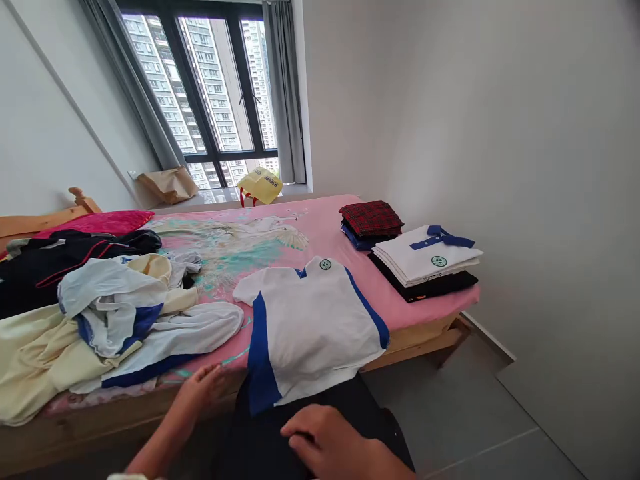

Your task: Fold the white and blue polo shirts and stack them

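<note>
A white short-sleeved shirt [320, 320] with blue side panels and a round green badge lies spread out at the bed's front edge, its near end over my dark-clothed lap [345, 403]. My left hand [204, 388] is left of the shirt's near corner, fingers loosely stretched and nothing in them. My right hand [327, 437] hovers over my lap below the shirt's near edge. Its fingers curl towards the thumb, with nothing visible between them. Neither hand appears to touch the shirt.
Rumpled white, blue and cream clothes [115, 307] pile up on the left, with dark clothes [65, 263] behind. Folded white shirts [425, 257] lie on a black garment [445, 287] at right, near a red plaid garment [371, 218]. A yellow bag [261, 185] and paper bag [170, 184] are by the window.
</note>
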